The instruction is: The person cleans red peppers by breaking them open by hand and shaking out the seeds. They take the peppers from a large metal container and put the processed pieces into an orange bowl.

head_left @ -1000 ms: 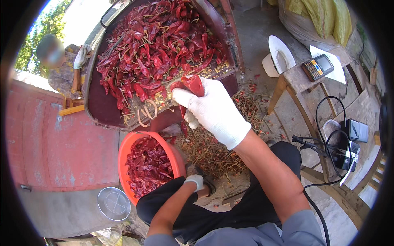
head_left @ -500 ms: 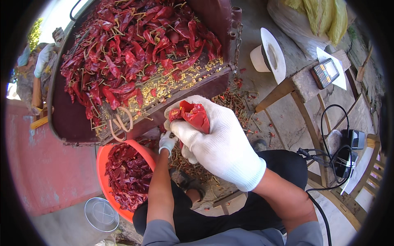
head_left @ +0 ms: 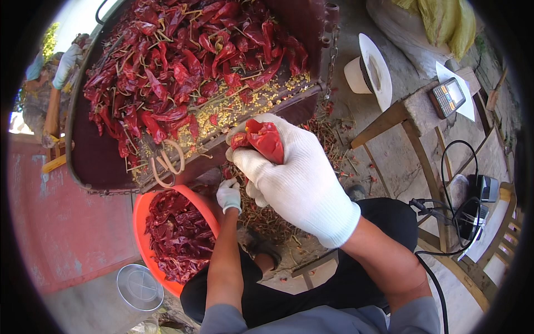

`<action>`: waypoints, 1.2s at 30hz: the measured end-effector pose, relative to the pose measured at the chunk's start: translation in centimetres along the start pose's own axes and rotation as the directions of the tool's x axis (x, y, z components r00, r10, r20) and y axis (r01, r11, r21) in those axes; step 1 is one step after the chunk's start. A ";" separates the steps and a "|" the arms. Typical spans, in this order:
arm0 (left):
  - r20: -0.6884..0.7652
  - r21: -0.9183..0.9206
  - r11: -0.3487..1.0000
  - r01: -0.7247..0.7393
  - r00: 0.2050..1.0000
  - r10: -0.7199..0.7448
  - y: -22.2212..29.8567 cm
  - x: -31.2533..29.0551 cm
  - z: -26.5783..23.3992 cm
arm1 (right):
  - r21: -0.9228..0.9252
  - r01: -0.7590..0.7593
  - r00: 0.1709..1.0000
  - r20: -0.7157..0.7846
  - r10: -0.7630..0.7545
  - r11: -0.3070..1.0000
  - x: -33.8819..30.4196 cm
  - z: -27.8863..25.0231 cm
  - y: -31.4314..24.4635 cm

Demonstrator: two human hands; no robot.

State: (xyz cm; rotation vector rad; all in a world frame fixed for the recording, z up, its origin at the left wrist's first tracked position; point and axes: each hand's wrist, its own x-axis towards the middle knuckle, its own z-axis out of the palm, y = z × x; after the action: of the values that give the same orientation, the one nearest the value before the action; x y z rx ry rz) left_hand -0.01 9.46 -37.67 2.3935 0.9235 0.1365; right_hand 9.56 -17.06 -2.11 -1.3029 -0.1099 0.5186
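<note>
My right hand (head_left: 295, 175), in a white knit glove, is closed around a dried red chili pepper (head_left: 266, 140), held up in front of the trough's lower lip. The pepper's torn, hollow end sticks out above the fingers. Lower down, beside the basin's rim, is my left hand (head_left: 228, 196), gloved as well. Its fingers look bunched together, and whatever they hold is hidden. A heap of dried red chili peppers (head_left: 183, 72) with stems fills the dark red metal trough (head_left: 83, 158). More peppers (head_left: 181, 236) lie in the orange basin (head_left: 143, 245) below.
Yellow seeds (head_left: 245, 108) line the trough's lip, next to a bent pair of tongs (head_left: 169, 161). Stems litter the ground. On the right are a white hat (head_left: 374, 72), a wooden stool (head_left: 420, 111) bearing a keypad device (head_left: 446, 97), black cables (head_left: 445, 214) and sacks (head_left: 409, 39).
My left hand has drawn slightly back toward me, its fingers more curled. The right hand still grips the pepper, a little higher in view. The view has shifted slightly.
</note>
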 end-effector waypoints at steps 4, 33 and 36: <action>-0.084 -0.166 0.979 -0.122 0.991 0.109 1.5 -2.7 -2.7 | -0.005 0.115 0.993 0.033 -0.115 0.993 -0.1 0.8 0.3; 0.105 -0.750 0.645 -0.147 0.936 0.336 26.6 -13.4 -23.5 | -0.368 0.470 0.870 0.346 -0.351 0.802 -1.7 0.4 2.4; 0.068 -0.679 0.710 -0.187 0.947 0.315 26.1 -13.2 -22.8 | -0.275 0.343 0.923 0.278 -0.267 0.898 -1.8 0.4 2.4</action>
State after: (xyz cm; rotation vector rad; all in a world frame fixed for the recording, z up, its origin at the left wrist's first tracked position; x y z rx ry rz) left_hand -1.20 -4.08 -3.15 1.7923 0.3518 0.2965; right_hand 7.12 -17.05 -3.91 -1.5004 -0.6111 0.3882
